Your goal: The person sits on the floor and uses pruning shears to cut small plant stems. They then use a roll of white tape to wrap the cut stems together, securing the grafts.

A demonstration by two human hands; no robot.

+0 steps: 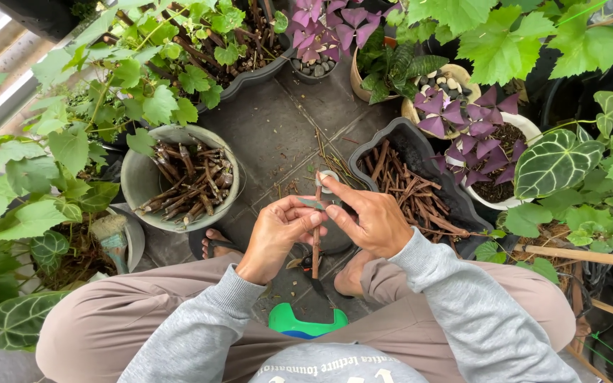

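At centre frame, just below the middle, a seated person holds a brown woody cutting [316, 230] upright between both hands. The left hand [276, 234] is curled around its middle, fingers closed on the stem, with what looks like a strip of pale tape pinched at the fingertips. The right hand [372, 216] is closed too, thumb and forefinger gripping a small roll of tape [327, 180] at the cutting's upper end.

My reading is that the step in hand is wrapping the top of the stick; the next move would call for keeping the strip taut and turning the roll around the stem while the left hand steadies it.

The cutting's long axis runs nearly vertical in the frame, top toward the upper edge, lower end toward the person's lap.

A grey bowl of cuttings [179, 177] sits left of centre; a dark trough of cuttings [409, 152] sits right of centre.
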